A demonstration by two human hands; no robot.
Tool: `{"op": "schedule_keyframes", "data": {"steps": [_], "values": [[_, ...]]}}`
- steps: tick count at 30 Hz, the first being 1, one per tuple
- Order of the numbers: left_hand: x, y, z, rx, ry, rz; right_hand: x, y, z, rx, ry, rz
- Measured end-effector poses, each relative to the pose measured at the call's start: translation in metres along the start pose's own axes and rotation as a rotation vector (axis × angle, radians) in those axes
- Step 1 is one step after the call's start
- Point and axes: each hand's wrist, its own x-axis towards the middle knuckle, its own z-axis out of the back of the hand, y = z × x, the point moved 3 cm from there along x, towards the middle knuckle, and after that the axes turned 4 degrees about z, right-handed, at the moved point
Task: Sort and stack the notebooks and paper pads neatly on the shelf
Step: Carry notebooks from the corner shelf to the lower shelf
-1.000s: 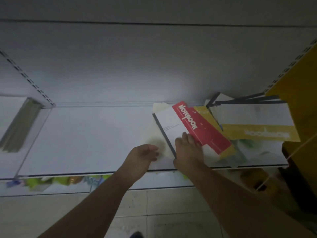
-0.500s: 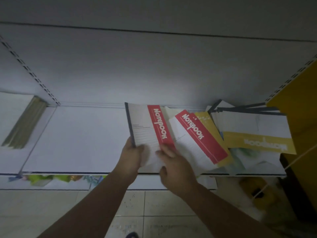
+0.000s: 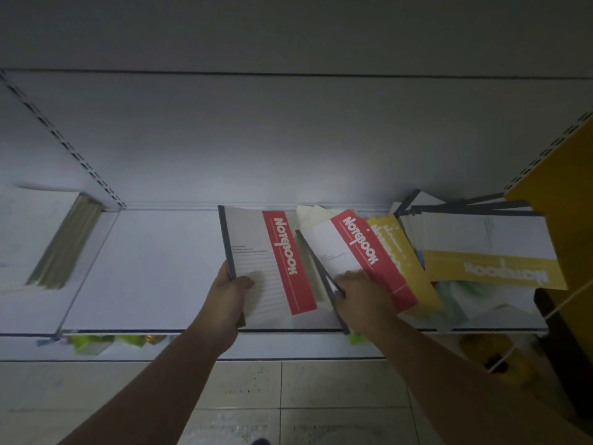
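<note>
While the left hand (image 3: 229, 297) grips one notebook (image 3: 256, 252), the right hand (image 3: 362, 293) grips its twin (image 3: 349, 248).

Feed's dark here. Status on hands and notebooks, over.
Left hand grips left red notebook. Right hand grips right red notebook, atop yellow notebook. Messy pile crowds right.

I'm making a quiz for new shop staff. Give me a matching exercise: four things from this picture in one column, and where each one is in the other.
Things:
1. left red notebook
2. right red notebook
3. yellow-banded notebook
4. grey-green stack

Places:
A. far left, no hand on it
B. gripped by the left hand
C. far right, no hand on it
D. held by the right hand

Pairs: 1-B, 2-D, 3-C, 4-A
</note>
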Motion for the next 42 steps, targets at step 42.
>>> {"op": "schedule_keyframes", "data": {"steps": [42], "values": [[-0.055, -0.045, 0.055, -0.023, -0.013, -0.217, -0.043, 0.215, 0.047, -0.203, -0.130, 0.429]]}}
